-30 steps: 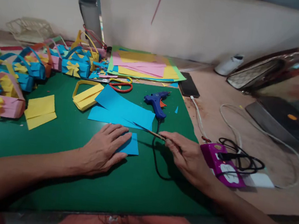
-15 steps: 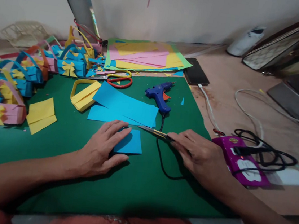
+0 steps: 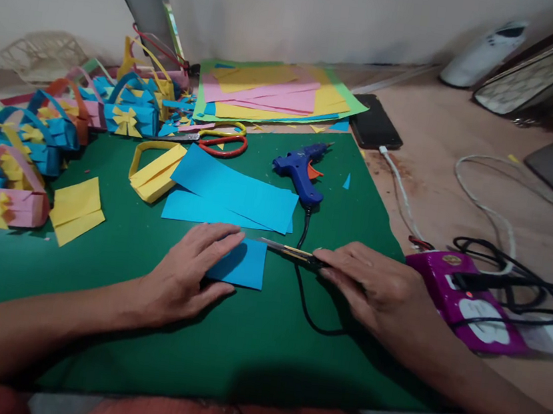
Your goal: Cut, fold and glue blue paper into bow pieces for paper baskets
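My left hand point(image 3: 194, 269) lies over a small blue paper piece point(image 3: 243, 265) on the green mat. Its fingers are stretched out, with the thumb apart near the paper's lower edge, and they cover the paper's left part. In my right hand point(image 3: 369, 277) is a slim cutter knife point(image 3: 291, 252), its blade pointing left. The tip is close to the upper right corner of the paper; whether they touch I cannot tell. Just beyond are larger blue paper sheets point(image 3: 238, 192), which overlap the end of a yellow paper basket point(image 3: 156, 175).
A blue glue gun point(image 3: 301, 170) lies behind the knife, its cord passing under my right hand. Scissors point(image 3: 223, 145) and several finished paper baskets point(image 3: 2, 200) are at the left and back. A purple power strip point(image 3: 466, 304) and a phone point(image 3: 377, 124) are on the right.
The small blue paper has turned slightly under my left hand, its right edge now upright. My right hand and the cutter knife have shifted a little to the right. The camera view has also moved slightly.
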Tool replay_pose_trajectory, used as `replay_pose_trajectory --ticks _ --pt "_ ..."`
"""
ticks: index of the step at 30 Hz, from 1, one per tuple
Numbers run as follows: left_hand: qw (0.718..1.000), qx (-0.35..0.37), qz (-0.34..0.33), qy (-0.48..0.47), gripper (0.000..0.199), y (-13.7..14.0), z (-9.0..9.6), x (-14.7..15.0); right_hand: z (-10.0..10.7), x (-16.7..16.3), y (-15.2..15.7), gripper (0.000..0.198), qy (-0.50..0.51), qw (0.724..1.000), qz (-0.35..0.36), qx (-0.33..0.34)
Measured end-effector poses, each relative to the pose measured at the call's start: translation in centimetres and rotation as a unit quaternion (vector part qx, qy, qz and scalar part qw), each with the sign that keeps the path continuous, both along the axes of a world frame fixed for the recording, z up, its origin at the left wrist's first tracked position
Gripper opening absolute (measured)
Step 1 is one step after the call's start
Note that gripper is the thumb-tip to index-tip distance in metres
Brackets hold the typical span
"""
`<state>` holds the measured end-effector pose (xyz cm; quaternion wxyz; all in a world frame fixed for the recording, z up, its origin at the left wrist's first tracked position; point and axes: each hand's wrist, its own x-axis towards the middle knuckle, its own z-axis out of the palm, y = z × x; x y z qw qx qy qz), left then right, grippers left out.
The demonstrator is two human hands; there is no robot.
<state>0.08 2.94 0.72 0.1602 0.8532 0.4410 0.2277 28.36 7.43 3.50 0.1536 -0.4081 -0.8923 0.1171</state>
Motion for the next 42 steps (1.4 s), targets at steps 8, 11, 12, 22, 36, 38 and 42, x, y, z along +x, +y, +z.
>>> replay_pose_trajectory --ticks 8,11,12,22,36,38,42 --pt "0.999 -0.028 0.021 -0.021 0.072 0.1 -0.2 -0.3 0.5 -0.4 0.3 0.026 0.049 0.998 -0.007 -0.038" --pt "0.999 -0.021 0.022 -0.029 0.069 0.2 -0.1 -0.3 0.6 -0.4 0.1 0.025 0.056 0.997 -0.005 -0.052" --pt "0.999 -0.016 0.021 -0.033 0.068 0.2 -0.1 -0.2 0.6 -0.4 0.1 0.025 0.058 0.997 -0.002 -0.058" --pt "0.992 0.001 0.021 -0.128 0.073 0.3 -0.1 -0.2 0.5 -0.5 0.2 0.024 0.056 0.997 0.01 -0.061" --pt "0.976 -0.04 0.066 -0.203 0.02 1.4 0.3 0.0 0.0 -0.8 0.4 0.024 0.051 0.997 0.032 -0.044" --pt "0.974 -0.046 0.069 -0.21 0.018 1.5 0.3 0.1 -0.1 -0.8 0.4 0.024 0.047 0.997 0.033 -0.042" --pt "0.971 -0.047 0.073 -0.224 0.017 1.6 0.3 0.1 -0.2 -0.7 0.5 0.025 0.046 0.998 0.035 -0.039"
